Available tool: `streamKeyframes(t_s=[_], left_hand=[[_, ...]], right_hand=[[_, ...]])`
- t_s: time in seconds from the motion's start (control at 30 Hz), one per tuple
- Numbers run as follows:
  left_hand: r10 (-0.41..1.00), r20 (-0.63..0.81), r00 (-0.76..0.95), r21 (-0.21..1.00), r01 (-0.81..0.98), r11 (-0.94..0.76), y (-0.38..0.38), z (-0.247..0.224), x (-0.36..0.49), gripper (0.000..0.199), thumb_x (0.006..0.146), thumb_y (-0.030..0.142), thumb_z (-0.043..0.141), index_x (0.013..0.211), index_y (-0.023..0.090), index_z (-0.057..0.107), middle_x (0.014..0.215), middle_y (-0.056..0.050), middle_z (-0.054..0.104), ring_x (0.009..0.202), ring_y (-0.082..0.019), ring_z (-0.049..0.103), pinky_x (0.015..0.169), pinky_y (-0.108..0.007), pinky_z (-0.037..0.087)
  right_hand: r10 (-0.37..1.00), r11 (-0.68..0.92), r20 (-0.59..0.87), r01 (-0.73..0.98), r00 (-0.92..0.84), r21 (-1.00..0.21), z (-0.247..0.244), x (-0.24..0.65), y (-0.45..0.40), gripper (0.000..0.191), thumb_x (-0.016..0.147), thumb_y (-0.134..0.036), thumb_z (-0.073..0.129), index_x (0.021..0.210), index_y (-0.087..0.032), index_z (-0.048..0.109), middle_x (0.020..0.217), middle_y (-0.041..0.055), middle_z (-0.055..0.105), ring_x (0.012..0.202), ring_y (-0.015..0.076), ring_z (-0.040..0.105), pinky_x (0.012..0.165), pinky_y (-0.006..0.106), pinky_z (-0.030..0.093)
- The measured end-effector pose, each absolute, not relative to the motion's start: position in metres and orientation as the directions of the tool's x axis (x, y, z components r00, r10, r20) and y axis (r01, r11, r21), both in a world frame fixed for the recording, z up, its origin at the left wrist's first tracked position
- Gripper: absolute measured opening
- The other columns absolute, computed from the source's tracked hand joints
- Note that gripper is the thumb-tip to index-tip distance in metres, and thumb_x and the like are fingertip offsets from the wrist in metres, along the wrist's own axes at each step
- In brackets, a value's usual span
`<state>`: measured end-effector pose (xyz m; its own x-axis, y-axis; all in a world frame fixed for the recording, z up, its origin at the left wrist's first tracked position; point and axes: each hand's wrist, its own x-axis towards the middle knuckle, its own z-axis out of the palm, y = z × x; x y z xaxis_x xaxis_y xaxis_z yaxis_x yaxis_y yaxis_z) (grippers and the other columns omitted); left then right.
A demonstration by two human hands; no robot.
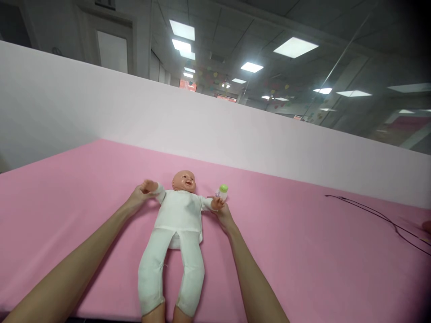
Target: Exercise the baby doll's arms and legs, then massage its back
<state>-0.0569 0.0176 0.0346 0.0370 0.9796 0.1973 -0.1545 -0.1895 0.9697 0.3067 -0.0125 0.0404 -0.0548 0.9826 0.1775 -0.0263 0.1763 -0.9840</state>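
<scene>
A baby doll (178, 211) in a white cloth suit lies on its back with its head toward the wall and its arms spread. My left hand (137, 197) is closed around the doll's hand and wrist on the left side. On the other side, my right hand (222, 214) grips the doll's other arm near the wrist, its fingers partly hidden behind that arm. Just beyond my right hand is a small baby bottle (222, 192) with a green cap, its lower part covered by the doll's hand.
A pink padded surface (296, 260) spreads under the doll, with a white low wall (215, 130) along its far side. Thin dark cables (373, 211) lie at the right. Part of a skin-toned object (427, 226) shows at the right edge. Behind the wall, glass reflects ceiling lights.
</scene>
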Motion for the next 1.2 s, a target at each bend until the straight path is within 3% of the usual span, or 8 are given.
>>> streamKeyframes(t_s=[0.17,0.33,0.53,0.63,0.8,1.0,1.13,1.2], left_hand=[[0.945,0.101,-0.310,0.964,-0.203,-0.170,0.025,0.030,-0.054,0.064,0.070,0.046,0.081,0.122,0.019,0.055,0.105,-0.007,0.064,0.087,-0.020,0.066,0.069,-0.029,0.054],[0.829,0.092,-0.552,0.996,0.053,-0.075,0.024,0.025,-0.064,0.093,0.075,0.040,0.075,0.154,0.022,0.028,0.144,-0.016,0.050,0.126,-0.029,0.057,0.088,-0.035,0.055],[0.821,0.249,-0.514,0.758,0.631,0.164,0.013,0.032,-0.067,0.065,0.086,0.049,0.060,0.143,0.017,0.053,0.128,-0.022,0.062,0.123,-0.043,0.055,0.102,-0.060,0.042],[0.815,0.266,-0.515,0.648,0.721,0.244,0.012,0.030,-0.065,0.055,0.090,0.049,0.050,0.133,0.017,0.063,0.126,-0.024,0.061,0.124,-0.044,0.051,0.102,-0.060,0.038],[0.788,0.327,-0.522,0.638,0.737,0.223,0.014,0.020,-0.062,0.045,0.091,0.044,0.049,0.123,0.020,0.069,0.141,-0.023,0.048,0.131,-0.044,0.042,0.103,-0.061,0.035],[0.637,0.603,-0.480,0.673,0.735,-0.084,-0.003,0.035,-0.041,0.048,0.094,0.036,0.049,0.138,0.020,0.056,0.154,-0.018,0.036,0.143,-0.038,0.031,0.112,-0.056,0.033],[0.534,0.792,-0.297,0.580,0.640,-0.504,-0.026,0.068,0.003,0.039,0.094,0.034,0.053,0.130,0.021,0.061,0.145,-0.015,0.047,0.141,-0.032,0.040,0.114,-0.046,0.036],[0.593,0.794,-0.135,0.573,0.492,-0.656,-0.033,0.087,0.038,0.031,0.093,0.037,0.056,0.118,0.022,0.067,0.130,-0.014,0.058,0.130,-0.032,0.051,0.112,-0.047,0.040]], right_hand=[[0.984,0.170,0.162,-0.117,0.080,-0.978,0.042,0.313,-0.009,0.066,0.067,-0.045,0.089,0.126,-0.023,0.067,0.107,0.0067,0.074,0.088,0.0230,0.067,0.073,0.032,0.055],[0.909,0.147,0.120,-0.037,0.399,-0.989,0.042,0.322,-0.003,0.062,0.081,-0.066,0.064,0.126,-0.024,0.058,0.097,0.0059,0.071,0.077,0.0217,0.065,0.059,0.030,0.051],[0.776,-0.069,0.127,0.283,0.618,-0.957,0.035,0.349,-0.004,0.044,0.077,-0.049,0.062,0.110,-0.021,0.056,0.096,0.0087,0.070,0.082,0.0244,0.065,0.064,0.032,0.051],[0.778,-0.156,0.138,0.401,0.613,-0.903,0.033,0.355,-0.009,0.039,0.074,-0.042,0.065,0.106,-0.020,0.060,0.099,0.0121,0.070,0.086,0.0264,0.065,0.068,0.034,0.050],[0.807,-0.266,0.178,0.616,0.563,-0.741,0.036,0.351,-0.016,0.022,0.083,-0.040,0.058,0.088,-0.021,0.068,0.104,0.0161,0.066,0.084,0.0307,0.064,0.072,0.042,0.045],[0.777,-0.274,0.307,0.733,0.550,-0.622,0.036,0.349,-0.017,0.043,0.093,-0.047,0.053,0.122,-0.018,0.066,0.124,0.0210,0.059,0.103,0.0356,0.063,0.081,0.045,0.045],[0.733,-0.081,0.531,0.829,0.425,-0.553,0.031,0.349,-0.012,0.045,0.097,-0.048,0.046,0.123,-0.016,0.065,0.123,0.0187,0.060,0.112,0.0341,0.057,0.090,0.044,0.046],[0.700,0.025,0.614,0.847,0.364,-0.530,0.028,0.348,-0.008,0.046,0.099,-0.047,0.042,0.124,-0.015,0.065,0.125,0.0185,0.060,0.116,0.0336,0.054,0.097,0.045,0.046]])
